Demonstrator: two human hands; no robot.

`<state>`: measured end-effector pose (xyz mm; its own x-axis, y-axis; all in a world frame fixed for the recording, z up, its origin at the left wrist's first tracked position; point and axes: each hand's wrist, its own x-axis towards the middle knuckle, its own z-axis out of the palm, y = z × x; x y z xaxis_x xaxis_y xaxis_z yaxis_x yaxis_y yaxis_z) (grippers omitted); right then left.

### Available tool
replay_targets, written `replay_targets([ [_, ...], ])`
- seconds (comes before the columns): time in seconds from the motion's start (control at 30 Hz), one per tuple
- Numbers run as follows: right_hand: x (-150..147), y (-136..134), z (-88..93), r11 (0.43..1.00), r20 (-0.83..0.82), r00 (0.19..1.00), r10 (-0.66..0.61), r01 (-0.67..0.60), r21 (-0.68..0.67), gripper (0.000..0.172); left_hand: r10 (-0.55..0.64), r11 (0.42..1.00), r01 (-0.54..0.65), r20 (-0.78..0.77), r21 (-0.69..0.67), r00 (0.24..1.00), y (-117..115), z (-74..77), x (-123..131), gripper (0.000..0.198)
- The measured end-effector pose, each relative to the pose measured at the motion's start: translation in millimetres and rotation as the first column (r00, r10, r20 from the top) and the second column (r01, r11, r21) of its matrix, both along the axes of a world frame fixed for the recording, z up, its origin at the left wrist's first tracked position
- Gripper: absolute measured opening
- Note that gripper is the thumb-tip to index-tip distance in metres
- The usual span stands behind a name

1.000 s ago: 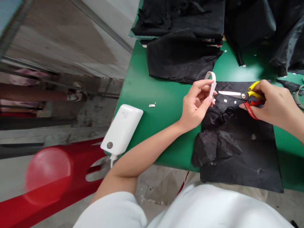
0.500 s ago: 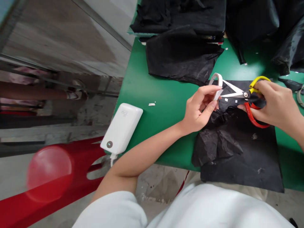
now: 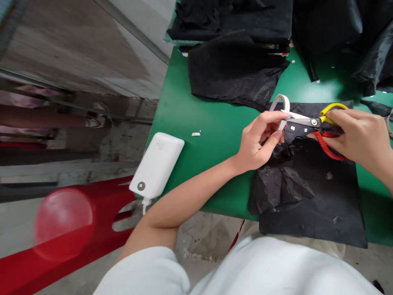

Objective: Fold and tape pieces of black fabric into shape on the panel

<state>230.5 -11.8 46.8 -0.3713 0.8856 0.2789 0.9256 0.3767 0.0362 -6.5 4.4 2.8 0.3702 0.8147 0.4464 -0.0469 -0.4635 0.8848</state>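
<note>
My left hand (image 3: 258,141) pinches a looped white strip (image 3: 283,104) between thumb and fingers, above a black sheet (image 3: 310,184) on the green table (image 3: 208,135). My right hand (image 3: 359,137) grips scissors (image 3: 313,123) with one yellow and one red handle. Their blades point left and are closed across the strip's end, right at my left fingertips. Small white snippets lie on the black sheet under the blades.
A white power bank (image 3: 156,164) with a cable lies at the table's left edge. Stacks of black fabric (image 3: 236,45) fill the back of the table, and black bags sit at the far right. A red stool (image 3: 67,233) stands on the floor to the left.
The scissors opened, slid left onto the white strip, and have now closed on its end. My left hand moved slightly right with the strip.
</note>
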Motion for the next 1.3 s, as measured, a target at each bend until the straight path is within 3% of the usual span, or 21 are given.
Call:
replay_targets([
  [0.33,2.2,0.6,-3.3,0.992,0.091,0.996,0.005,-0.016,0.123,0.019,-0.019,1.0,0.019,0.029,-0.007,0.999,0.2,-0.5,0.6,0.024],
  [0.5,3.3,-0.4,-4.1,0.995,0.131,0.991,-0.003,-0.01,0.094,0.015,-0.013,1.0,0.013,0.029,0.007,0.999,0.2,-0.2,1.4,0.021],
  [0.7,4.2,0.2,-1.6,0.976,0.161,0.984,0.07,-0.101,0.192,0.012,-0.044,0.999,0.044,0.061,-0.006,0.997,0.3,-0.8,1.2,0.021],
  [0.93,2.7,1.0,-6.4,0.95,0.186,0.98,0.07,-0.123,0.287,0.027,-0.018,0.993,0.016,0.011,0.121,1.0,3.4,-4.8,-2.6,0.019],
  [1.03,-0.2,-0.9,-5.1,0.961,0.162,0.987,-0.022,-0.024,0.276,0.039,0.114,0.96,-0.083,-0.103,0.266,0.988,5.7,-1.0,-6.6,0.022],
  [1.1,-1.2,-1.4,0.5,0.969,0.139,0.978,-0.156,0.123,0.216,0.047,0.251,0.902,-0.155,-0.196,0.404,0.948,8.6,2.0,-9.9,0.026],
  [1.2,1.2,0.9,13.9,0.924,0.233,0.896,-0.379,0.382,0.036,0.054,0.463,0.795,-0.178,-0.391,0.579,0.796,14.5,1.8,-14.9,0.038],
  [1.3,9.1,6.5,25.7,0.811,0.393,0.783,-0.483,0.569,-0.137,0.051,0.544,0.797,-0.158,-0.579,0.583,0.608,19.6,-4.2,-17.6,0.049],
])
